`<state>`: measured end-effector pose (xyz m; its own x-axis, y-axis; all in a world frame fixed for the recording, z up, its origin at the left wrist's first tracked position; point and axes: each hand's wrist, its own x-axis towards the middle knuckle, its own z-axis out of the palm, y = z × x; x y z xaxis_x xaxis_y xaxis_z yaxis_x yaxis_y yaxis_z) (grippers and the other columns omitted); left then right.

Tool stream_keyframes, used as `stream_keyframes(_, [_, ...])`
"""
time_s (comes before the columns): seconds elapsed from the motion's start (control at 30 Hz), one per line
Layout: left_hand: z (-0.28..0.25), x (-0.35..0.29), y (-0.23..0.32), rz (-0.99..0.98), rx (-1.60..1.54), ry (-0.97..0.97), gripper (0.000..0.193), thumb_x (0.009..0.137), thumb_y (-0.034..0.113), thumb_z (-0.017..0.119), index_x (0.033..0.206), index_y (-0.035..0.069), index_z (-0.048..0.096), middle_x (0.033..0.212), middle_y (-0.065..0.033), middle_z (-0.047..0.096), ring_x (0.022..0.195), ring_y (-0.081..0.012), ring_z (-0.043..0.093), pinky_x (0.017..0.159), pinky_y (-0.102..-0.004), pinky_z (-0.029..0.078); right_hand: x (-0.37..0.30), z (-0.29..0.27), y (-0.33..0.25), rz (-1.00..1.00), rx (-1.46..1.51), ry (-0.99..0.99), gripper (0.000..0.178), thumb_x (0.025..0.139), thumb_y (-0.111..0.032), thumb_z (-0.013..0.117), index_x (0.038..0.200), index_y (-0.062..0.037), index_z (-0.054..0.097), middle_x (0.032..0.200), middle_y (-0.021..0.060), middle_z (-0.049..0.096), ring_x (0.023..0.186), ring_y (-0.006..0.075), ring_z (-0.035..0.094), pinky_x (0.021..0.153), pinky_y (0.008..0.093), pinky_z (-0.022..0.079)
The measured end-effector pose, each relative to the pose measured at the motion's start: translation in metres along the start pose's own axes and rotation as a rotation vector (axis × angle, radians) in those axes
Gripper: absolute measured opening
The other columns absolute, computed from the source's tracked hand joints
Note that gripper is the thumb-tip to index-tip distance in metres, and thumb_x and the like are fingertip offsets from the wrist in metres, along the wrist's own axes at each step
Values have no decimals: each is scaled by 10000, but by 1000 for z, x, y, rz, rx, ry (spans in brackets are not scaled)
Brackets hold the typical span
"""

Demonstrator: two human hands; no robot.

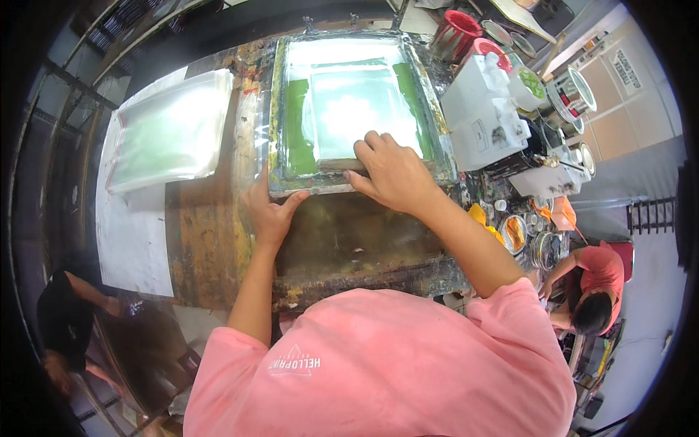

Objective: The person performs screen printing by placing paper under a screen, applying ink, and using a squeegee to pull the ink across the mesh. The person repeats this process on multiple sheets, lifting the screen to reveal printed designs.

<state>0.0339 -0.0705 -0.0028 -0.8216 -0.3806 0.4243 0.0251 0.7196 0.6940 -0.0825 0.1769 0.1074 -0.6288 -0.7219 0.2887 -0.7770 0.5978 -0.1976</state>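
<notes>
A screen printing frame with a green mesh and a bright, glossy middle lies on the stained wooden table. My right hand is closed over a squeegee, a wooden-edged bar resting across the near end of the mesh. At the frame's near left corner, my left hand grips the edge with its thumb on the front side; its other fingers are partly hidden. To the left is a stack of clear plastic sheets, lying on white paper.
White plastic jugs, a red-stained can and several other containers crowd the right side. Metal hinge clamps stand behind the frame. One person in a pink shirt sits at lower right; another in dark clothes is at lower left.
</notes>
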Motion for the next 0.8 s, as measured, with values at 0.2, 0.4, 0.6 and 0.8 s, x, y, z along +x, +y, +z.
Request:
stream_keyframes(0.2, [-10, 57, 62, -119, -549, 202, 806, 905, 265, 874, 1509, -97, 481, 1352, -219, 642, 1280, -262, 590, 1108, -408, 454, 37, -51, -9, -85, -282, 395, 315, 946, -373, 706, 1035, -78, 639, 922, 94, 656, 929, 301, 643, 914, 504, 449])
stream_keyframes(0.4, [-11, 76, 54, 40, 31, 149, 799, 992, 358, 762, 1556, -86, 411, 1449, -272, 543, 1273, -371, 585, 1086, -461, 462, 104, -95, 16, -140, -259, 583, 356, 940, -461, 693, 934, -105, 709, 792, 72, 652, 831, 282, 674, 852, 474, 425])
stream_keyframes(0.6, [11, 7, 0, -80, 754, -65, 573, 1020, 400, 684, 1335, -75, 627, 1207, -251, 601, 1037, -416, 602, 906, -516, 492, 134, -129, 18, -92, -190, 509, 486, 966, -483, 606, 814, -28, 689, 779, 174, 705, 809, 344, 695, 832, 488, 458])
stream_keyframes(0.8, [21, 21, 12, -229, 278, -125, 509, 1047, 377, 654, 1260, -82, 703, 1118, -269, 620, 1013, -448, 609, 886, -498, 498, 145, -140, 20, -35, -155, 450, 524, 958, -482, 583, 752, -12, 693, 726, 175, 691, 743, 361, 690, 811, 481, 455])
